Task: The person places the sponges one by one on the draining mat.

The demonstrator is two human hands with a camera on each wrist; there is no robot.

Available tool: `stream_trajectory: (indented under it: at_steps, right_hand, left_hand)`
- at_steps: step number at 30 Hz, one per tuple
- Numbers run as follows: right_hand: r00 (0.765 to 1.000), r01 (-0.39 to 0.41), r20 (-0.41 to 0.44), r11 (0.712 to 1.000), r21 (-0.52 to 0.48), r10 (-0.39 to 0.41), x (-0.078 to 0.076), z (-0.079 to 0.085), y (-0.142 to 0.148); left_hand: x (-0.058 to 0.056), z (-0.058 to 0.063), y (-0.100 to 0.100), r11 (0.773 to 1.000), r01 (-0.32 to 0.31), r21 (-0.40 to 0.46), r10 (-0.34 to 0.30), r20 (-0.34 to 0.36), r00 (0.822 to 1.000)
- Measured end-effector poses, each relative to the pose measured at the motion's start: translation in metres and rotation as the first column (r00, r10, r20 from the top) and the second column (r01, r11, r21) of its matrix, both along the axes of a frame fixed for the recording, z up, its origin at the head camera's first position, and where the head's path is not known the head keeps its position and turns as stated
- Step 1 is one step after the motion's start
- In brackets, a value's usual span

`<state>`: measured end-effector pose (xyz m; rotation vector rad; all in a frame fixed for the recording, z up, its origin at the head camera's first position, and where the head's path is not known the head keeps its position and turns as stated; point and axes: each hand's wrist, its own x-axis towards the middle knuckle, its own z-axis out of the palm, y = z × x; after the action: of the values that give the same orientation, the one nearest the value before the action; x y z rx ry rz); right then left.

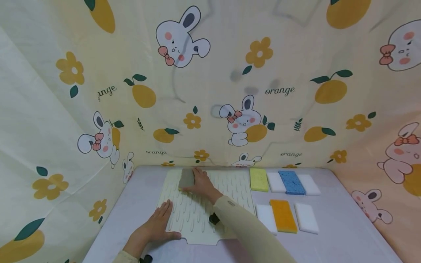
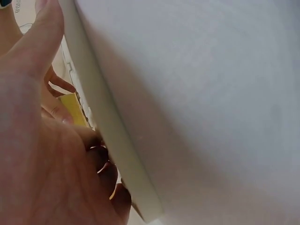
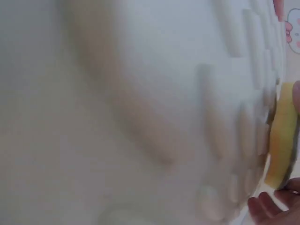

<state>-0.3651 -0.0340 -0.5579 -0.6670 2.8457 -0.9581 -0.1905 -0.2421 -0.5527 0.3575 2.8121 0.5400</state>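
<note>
On the far left part of a pale ridged board (image 1: 202, 235) lies a grey-topped sponge (image 1: 186, 178) with a yellow underside. Its visible top is longer front to back, its far end leaning slightly right; the right side is hidden by the person's right hand (image 1: 203, 184). That hand pinches the sponge, fingers at the far edge and thumb at the near edge, its forearm slanting in from the lower right. The left hand (image 1: 159, 223) rests on the board's near left corner, fingers straight and pointing away, thumb spread sideways along the near edge.

The right sleeve (image 1: 250, 226) crosses the board's near right corner, blocking part of it. Right of the board, on a pale table (image 1: 342, 215), a back row holds a green sponge (image 1: 258, 179), a blue sponge (image 1: 292, 182) and two white blocks (image 1: 277, 182). In front, an orange sponge (image 1: 283, 216) sits between two more white blocks. Behind hangs cream fabric (image 1: 213, 80) printed with rabbits and oranges.
</note>
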Motion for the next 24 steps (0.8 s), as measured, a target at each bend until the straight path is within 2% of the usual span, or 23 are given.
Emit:
stream_trajectory:
  at_steps: [6,12,16,19,24]
  right_hand:
    - [1.0,0.003,-0.012,1.0,0.015,-0.003,0.0055,0.0096,-0.0047]
    - [0.999,0.005,-0.041,0.999,0.051,-0.003,0.0073,0.0104,-0.0066]
    - [1.0,0.003,-0.021,0.998,0.06,-0.002,0.0071,0.0107,-0.0058]
    - [1.0,-0.009,0.003,0.999,0.045,0.009,0.0069,0.0108,-0.0043]
    - [0.999,-0.043,-0.012,0.999,-0.02,0.043,0.0068,0.0102,-0.0021]
  left_hand:
    - [-0.0003,-0.0014,-0.0009,1.0,0.002,-0.02,-0.002,0.001,1.0]
    - [-0.0008,-0.0022,0.0004,1.0,0.003,-0.015,-0.003,0.001,1.0]
    - [-0.0008,-0.0047,0.0007,1.0,0.011,-0.02,-0.011,-0.01,1.0]
    - [-0.0013,-0.0062,0.0004,1.0,0.014,-0.025,-0.015,-0.016,1.0]
    - [-0.0024,-0.0052,-0.0001,1.0,0.002,-0.028,-0.002,-0.012,1.0]
